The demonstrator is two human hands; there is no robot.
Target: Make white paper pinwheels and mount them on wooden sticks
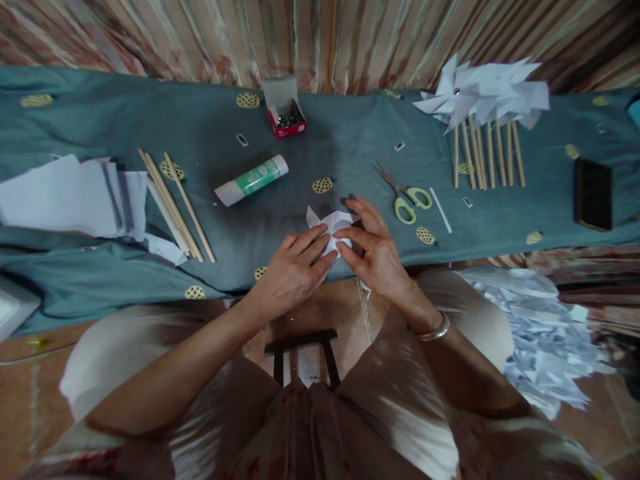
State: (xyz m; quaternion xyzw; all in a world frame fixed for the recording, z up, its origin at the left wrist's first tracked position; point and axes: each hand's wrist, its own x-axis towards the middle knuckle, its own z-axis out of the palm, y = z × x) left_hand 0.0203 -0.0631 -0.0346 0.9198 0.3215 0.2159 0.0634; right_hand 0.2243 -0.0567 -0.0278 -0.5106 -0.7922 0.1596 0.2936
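A white paper pinwheel (339, 219) lies at the front edge of the cloth, its folded blades pointing outward. My left hand (296, 265) holds it from the left, fingertips pressed on its middle. From the other side, my right hand (376, 253) pinches the paper near the centre with thumb and index finger, the other fingers raised. The hands cover much of the pinwheel, so its centre is partly hidden. Just right of my right hand are scissors (401, 199) with light green handles. A green and white glue stick (257, 177) lies beyond my left hand.
A red and white box (289, 127) of small metal pins stands open at the back. Wooden sticks (175, 203) and white paper sheets (65, 193) lie left. Finished pinwheels (493, 93), a paper strip (441, 210) and a dark phone (593, 193) are right. Paper pieces (545, 340) heap below.
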